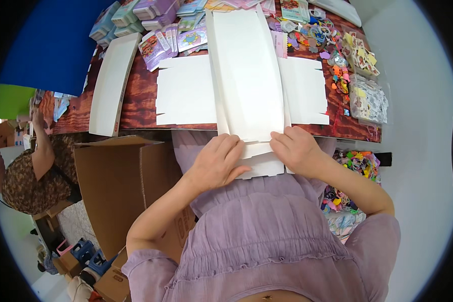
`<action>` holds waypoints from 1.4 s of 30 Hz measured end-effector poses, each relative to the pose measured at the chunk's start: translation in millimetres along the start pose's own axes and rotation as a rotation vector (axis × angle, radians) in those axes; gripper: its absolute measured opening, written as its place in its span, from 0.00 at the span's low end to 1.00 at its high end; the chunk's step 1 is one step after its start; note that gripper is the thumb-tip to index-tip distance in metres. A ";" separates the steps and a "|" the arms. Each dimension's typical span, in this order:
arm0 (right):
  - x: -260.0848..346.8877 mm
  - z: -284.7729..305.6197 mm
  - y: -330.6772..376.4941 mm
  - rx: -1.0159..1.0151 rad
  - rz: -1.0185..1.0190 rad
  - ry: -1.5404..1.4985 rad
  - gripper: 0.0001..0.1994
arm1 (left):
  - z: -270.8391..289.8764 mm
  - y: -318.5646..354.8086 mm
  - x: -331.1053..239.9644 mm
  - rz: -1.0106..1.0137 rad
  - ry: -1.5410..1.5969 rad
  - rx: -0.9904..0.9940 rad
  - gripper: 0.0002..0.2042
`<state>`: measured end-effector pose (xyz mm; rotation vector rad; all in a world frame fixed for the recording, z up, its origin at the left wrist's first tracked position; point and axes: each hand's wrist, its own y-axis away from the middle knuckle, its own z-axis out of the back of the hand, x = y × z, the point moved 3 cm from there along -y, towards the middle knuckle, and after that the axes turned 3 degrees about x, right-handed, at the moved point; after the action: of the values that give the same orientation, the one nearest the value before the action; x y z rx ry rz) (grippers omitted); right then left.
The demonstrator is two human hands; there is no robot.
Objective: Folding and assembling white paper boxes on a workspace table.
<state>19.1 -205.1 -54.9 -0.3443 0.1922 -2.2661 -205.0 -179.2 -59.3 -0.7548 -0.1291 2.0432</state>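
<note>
A long white cardboard box [249, 70] lies in front of me, its long sides standing up and its near end overhanging the table edge toward my lap. My left hand [219, 160] grips the left corner of that near end, the thumb below the flap. At the right corner, my right hand [298, 150] has its fingers curled over the edge. Between both hands the end flap [261, 163] hangs creased and partly folded. White flat cardboard [186, 90] with notched edges shows on either side beneath the box; its middle is hidden.
A folded white tray [113, 85] lies at left, beside purple packets [158, 46] and stacked pastel cases [153, 9]. Small colourful trinkets [312, 38] and clear bags [368, 98] line the right. An open brown carton [110, 186] stands below left; another person [40, 171] sits beyond it.
</note>
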 end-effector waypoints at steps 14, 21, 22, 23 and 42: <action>-14.9 -4.5 -5.9 -0.147 -0.337 -0.427 0.06 | -2.7 -5.5 8.8 0.233 0.161 -0.080 0.08; -12.3 -6.8 -10.3 -0.172 -0.438 -0.349 0.08 | -0.5 -15.5 15.2 0.330 0.174 0.048 0.04; -11.9 -4.4 -12.9 -0.170 -0.440 -0.350 0.08 | -0.8 -18.5 13.3 0.331 0.176 0.049 0.04; -13.5 -0.9 -15.8 -0.114 -0.537 -0.348 0.09 | -2.4 -21.0 14.1 0.495 0.259 0.021 0.04; -6.1 -15.4 -26.3 0.016 -0.331 -0.180 0.05 | -15.7 -16.8 13.0 0.152 -0.046 0.052 0.09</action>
<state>-0.6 -182.8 -64.2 -0.6064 0.0231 -2.5418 -188.9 -162.3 -71.7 -0.7043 -0.0454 2.1997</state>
